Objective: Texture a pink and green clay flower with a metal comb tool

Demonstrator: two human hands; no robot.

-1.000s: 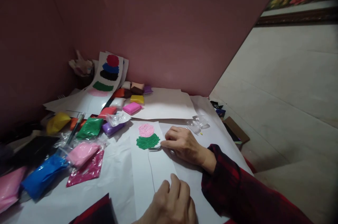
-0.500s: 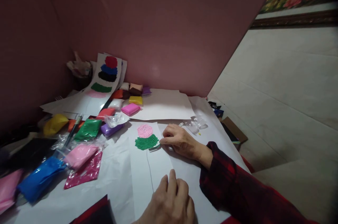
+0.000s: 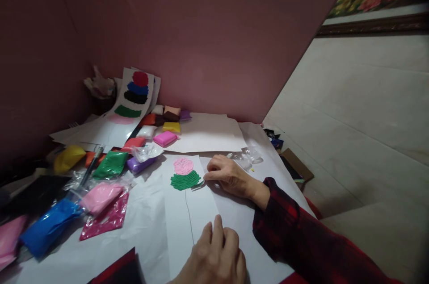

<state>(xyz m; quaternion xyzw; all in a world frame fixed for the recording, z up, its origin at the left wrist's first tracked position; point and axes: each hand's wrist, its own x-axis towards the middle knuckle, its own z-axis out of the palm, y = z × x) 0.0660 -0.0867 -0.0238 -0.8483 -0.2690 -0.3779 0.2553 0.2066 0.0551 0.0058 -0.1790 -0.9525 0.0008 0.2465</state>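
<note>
A strip of white paper (image 3: 177, 217) lies in front of me. On it are a ridged pink clay circle (image 3: 183, 166), a ridged green clay band (image 3: 185, 180) just below, and a thin drawn line running down. My right hand (image 3: 229, 177) pinches a small pale tool (image 3: 197, 187) that looks like a plastic fork. Its end rests at or just over the paper by the green band's lower right edge; contact is hard to tell. My left hand (image 3: 216, 255) lies over the lower part of the strip, fingers stretched out, holding nothing visible.
Bagged clay, such as a green packet (image 3: 111, 164) and a blue packet (image 3: 50, 227), crowds the left side. Behind stand a pink block (image 3: 165, 138) and a sheet with coloured clay bands (image 3: 136, 96). Clear plastic wrappers (image 3: 250, 157) lie beyond my right hand.
The tool's tip has shifted slightly right, away from the green band's bottom edge. My left hand stays in place; the view has moved very slightly.
</note>
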